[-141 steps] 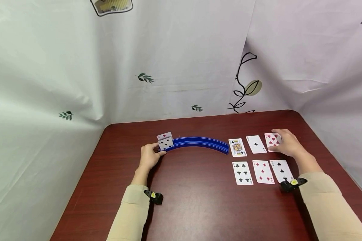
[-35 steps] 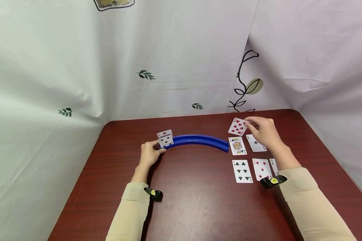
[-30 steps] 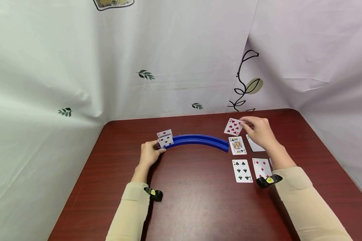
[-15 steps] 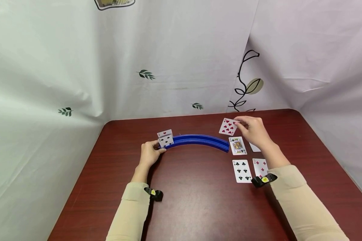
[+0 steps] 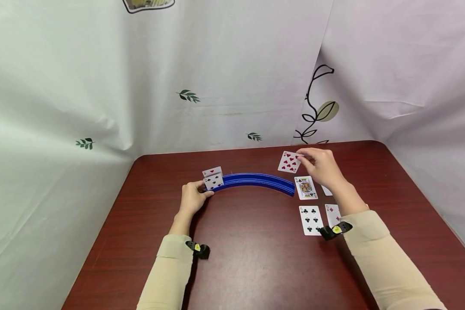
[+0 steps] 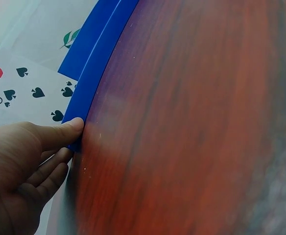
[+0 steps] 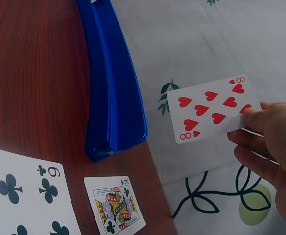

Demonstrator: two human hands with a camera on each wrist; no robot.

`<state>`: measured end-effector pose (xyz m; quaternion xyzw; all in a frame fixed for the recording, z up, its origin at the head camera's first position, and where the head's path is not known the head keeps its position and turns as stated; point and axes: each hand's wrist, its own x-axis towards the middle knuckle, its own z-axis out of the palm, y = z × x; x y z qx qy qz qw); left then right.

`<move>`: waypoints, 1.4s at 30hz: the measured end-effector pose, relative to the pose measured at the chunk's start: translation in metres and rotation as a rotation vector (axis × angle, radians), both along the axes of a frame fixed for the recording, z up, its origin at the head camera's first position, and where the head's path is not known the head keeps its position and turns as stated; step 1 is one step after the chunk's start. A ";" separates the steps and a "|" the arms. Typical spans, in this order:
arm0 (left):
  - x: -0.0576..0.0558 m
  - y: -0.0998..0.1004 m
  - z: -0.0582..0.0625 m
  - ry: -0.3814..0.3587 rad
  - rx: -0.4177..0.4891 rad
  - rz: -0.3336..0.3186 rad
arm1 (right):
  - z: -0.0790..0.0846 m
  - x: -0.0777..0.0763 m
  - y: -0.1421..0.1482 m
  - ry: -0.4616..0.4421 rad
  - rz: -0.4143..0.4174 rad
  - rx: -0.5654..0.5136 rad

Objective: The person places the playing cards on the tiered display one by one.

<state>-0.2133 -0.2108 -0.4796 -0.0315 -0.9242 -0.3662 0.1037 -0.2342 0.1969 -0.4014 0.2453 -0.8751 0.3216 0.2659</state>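
Note:
My right hand [image 5: 322,167] pinches the corner of an eight of hearts [image 7: 209,108] between thumb and fingers, raised above the back of the table with its face showing. A curved blue card holder [image 5: 255,178] lies below and to the left of it. At the holder's left end, my left hand [image 5: 192,199] grips the rail, thumb [image 6: 74,124] on the front face. Beside this hand, a five of spades [image 5: 213,181] stands in the holder, with a heart card [image 5: 212,171] in the groove behind it.
Face up right of the holder lie a king of clubs [image 5: 305,188], a six of clubs [image 5: 311,220] and a partly covered five of diamonds [image 5: 332,214]. The right forearm hides other cards. A white cloth [image 5: 232,77] hangs behind the dark red table [image 5: 240,258].
The eight of hearts, flat at the far right 4.7 s ago, was picked up by my right hand and carried left past the king. My left hand has stayed at the holder's end.

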 end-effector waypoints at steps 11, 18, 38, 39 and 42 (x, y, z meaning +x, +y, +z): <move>0.000 0.001 0.000 -0.004 -0.005 -0.002 | 0.004 -0.002 -0.009 -0.018 0.026 -0.007; 0.000 0.001 0.000 -0.007 -0.003 0.000 | 0.004 -0.004 -0.013 -0.007 0.044 -0.013; 0.001 0.001 0.001 0.007 0.004 -0.005 | 0.000 -0.005 -0.038 -0.034 0.077 -0.029; 0.001 0.001 0.001 0.007 0.004 -0.004 | 0.000 -0.005 -0.039 -0.037 0.078 -0.029; 0.001 0.001 0.001 0.007 0.006 -0.006 | 0.001 -0.004 -0.044 -0.048 0.081 -0.031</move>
